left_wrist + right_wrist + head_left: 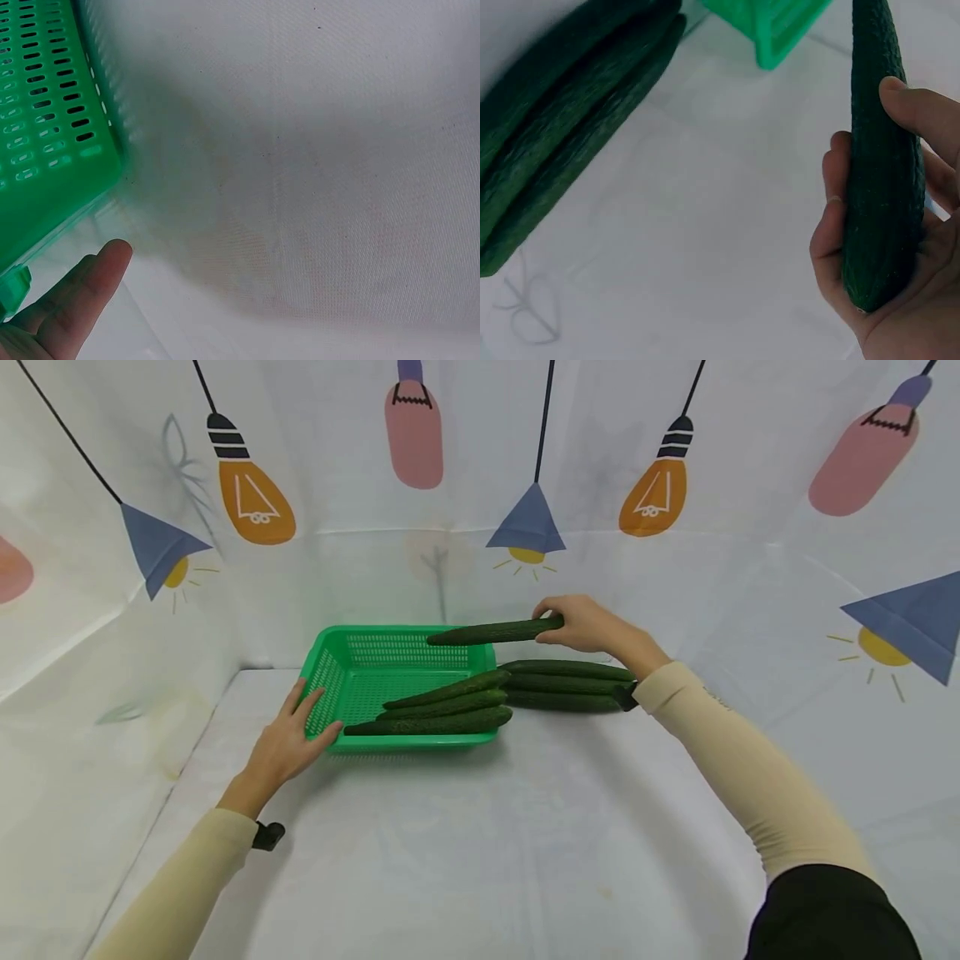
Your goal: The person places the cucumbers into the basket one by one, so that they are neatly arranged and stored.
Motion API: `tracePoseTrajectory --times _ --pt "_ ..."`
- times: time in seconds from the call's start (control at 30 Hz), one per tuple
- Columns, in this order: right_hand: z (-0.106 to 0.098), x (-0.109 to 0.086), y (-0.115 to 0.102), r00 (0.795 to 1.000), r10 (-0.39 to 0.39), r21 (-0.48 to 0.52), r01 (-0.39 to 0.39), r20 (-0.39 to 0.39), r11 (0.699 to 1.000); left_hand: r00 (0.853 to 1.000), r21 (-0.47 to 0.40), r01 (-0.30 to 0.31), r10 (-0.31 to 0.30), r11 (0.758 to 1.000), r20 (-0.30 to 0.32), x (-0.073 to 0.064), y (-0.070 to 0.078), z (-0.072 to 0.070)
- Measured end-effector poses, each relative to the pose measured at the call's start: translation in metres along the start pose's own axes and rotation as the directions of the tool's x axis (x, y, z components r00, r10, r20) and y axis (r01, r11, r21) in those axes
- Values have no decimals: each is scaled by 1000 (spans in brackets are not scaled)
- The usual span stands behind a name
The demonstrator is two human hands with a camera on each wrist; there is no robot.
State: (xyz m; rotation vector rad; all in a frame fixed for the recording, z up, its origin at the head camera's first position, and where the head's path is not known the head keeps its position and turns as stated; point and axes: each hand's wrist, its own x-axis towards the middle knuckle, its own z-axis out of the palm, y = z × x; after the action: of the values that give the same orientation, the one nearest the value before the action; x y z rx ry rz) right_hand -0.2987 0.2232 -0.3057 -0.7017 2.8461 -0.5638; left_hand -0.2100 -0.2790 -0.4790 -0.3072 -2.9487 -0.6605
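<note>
My right hand grips a long dark green cucumber by its right end. The cucumber is held level, its far tip over the back right part of a green plastic basket. In the right wrist view, fingers and thumb wrap round the cucumber. Three cucumbers lie in the basket, their right ends at its right rim. My left hand is at the basket's left front corner with its fingers spread and fairly straight. In the left wrist view, fingers extend beside the basket.
Three more cucumbers lie side by side on the white table covering, just right of the basket, below my right hand. A white backdrop printed with lamps and bulbs stands behind.
</note>
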Motion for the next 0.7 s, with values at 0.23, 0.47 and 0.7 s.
tracePoseTrajectory --times 0.23,0.47,0.7 --pt "14 28 -28 998 -51 -3 51 48 999 1000 -5 -4 4 1000 -11 0 -2 2" --pt "24 46 -51 995 -65 -38 68 80 997 1000 -7 -7 7 1000 -16 -1 -2 3" --pt "37 62 -66 991 -51 -120 65 123 991 1000 -11 -8 8 1000 -20 -1 0 2"
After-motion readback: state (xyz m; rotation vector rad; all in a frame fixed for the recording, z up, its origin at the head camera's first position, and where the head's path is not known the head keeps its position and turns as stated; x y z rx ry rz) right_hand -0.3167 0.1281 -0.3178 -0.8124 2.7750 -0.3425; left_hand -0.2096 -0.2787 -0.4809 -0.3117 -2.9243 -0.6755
